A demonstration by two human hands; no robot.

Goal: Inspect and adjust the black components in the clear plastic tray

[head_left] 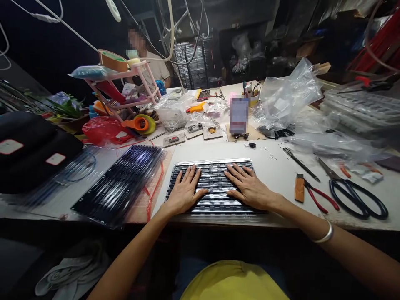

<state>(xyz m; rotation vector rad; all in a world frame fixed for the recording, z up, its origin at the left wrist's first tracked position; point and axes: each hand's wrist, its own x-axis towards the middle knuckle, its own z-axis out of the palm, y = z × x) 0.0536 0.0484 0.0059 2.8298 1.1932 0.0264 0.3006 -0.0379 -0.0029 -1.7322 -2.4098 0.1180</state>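
A clear plastic tray with rows of dark strips (pixel 215 202) lies flat on the white work surface (pixel 271 158) near the table's front edge. My left hand (pixel 186 191) rests on its left part, palm down with the fingers spread. On the right part lies my right hand (pixel 248 188), also flat and spread, with a silvery bangle on that wrist. The two thumbs point toward each other without touching. Left of the tray, a second stack of dark strips in clear plastic (pixel 120 185) sits at an angle.
At the right lie scissors (pixel 351 191), red-handled pliers (pixel 321 199), an orange-handled blade (pixel 299 188) and a black pen-like tool (pixel 301 164). A phone (pixel 239 114) stands behind the tray. Plastic bags (pixel 287 100) and a pink rack (pixel 150 81) are farther back. A person (pixel 158 68) sits beyond.
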